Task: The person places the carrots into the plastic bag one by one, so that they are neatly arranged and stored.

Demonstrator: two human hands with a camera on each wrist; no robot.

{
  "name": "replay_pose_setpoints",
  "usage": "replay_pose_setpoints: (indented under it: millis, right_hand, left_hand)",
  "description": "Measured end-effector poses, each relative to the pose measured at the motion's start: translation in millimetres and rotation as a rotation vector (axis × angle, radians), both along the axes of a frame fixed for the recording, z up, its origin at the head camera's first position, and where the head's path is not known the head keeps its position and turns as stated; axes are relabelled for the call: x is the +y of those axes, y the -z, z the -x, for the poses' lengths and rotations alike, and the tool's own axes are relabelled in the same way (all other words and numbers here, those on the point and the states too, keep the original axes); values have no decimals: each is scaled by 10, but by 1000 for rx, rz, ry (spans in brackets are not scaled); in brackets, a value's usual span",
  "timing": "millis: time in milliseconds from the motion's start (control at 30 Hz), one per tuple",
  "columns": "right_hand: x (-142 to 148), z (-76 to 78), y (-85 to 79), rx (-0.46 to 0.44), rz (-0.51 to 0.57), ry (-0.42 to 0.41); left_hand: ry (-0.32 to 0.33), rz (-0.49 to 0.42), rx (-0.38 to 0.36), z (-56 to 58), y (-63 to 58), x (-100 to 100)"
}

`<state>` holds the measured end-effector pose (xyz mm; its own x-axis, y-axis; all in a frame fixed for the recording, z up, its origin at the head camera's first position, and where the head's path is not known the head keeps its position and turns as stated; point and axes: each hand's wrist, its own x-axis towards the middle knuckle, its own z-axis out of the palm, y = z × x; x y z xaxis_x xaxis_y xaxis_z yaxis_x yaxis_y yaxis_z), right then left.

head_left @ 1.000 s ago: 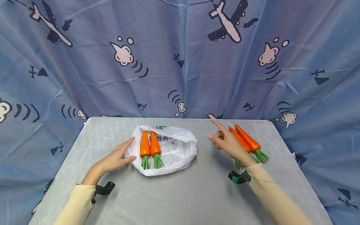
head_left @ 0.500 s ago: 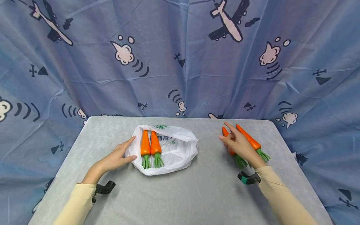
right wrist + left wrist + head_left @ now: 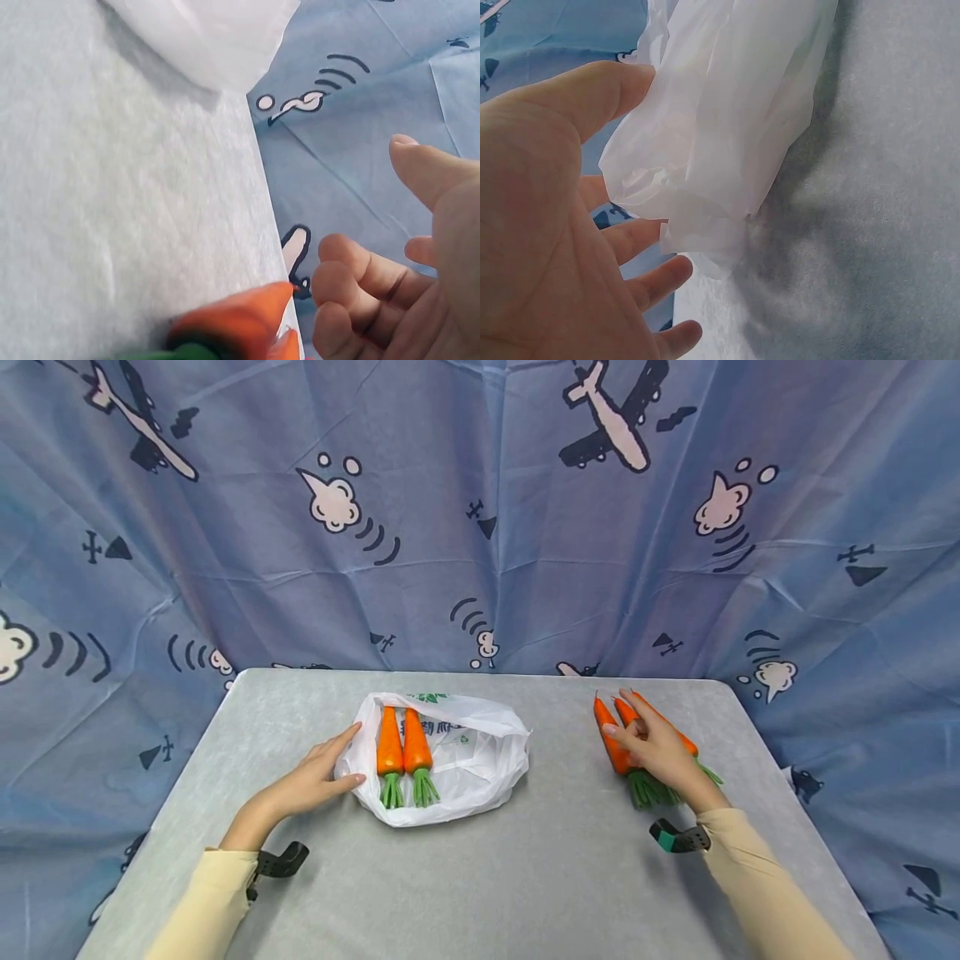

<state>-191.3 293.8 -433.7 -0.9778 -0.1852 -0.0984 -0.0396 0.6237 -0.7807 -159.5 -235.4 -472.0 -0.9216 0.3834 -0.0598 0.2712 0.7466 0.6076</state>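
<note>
A white plastic bag (image 3: 480, 777) lies on the table with its mouth toward me, and two orange carrots (image 3: 389, 743) with green tops sit side by side in its left part. My left hand (image 3: 311, 781) touches the bag's left side with spread, extended fingers; in the left wrist view the thumb meets the plastic (image 3: 705, 127). At the right, my right hand (image 3: 660, 752) is above three more carrots (image 3: 612, 747), partly covering two of them. Its fingers are loosely curled and hold nothing in the right wrist view, where a carrot (image 3: 240, 319) lies beside them.
The grey-white table (image 3: 510, 885) extends in front of the bag and between it and the right-hand carrots. A blue curtain (image 3: 420, 610) printed with airplanes hangs directly behind the table's far edge. Each wrist carries a black band (image 3: 678, 837).
My right hand has moved to the right over the loose carrots, uncovering the leftmost one. The left hand, the bag and its two carrots stay where they were.
</note>
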Motion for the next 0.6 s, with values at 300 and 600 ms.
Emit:
replay_pose_setpoints:
  millis: [300, 600]
  right_hand:
    - [131, -8, 67, 14, -91, 19]
    - [225, 4, 137, 31, -159, 40]
  left_hand:
    - [-1, 2, -11, -3, -23, 8]
    - [-3, 8, -11, -9, -27, 6]
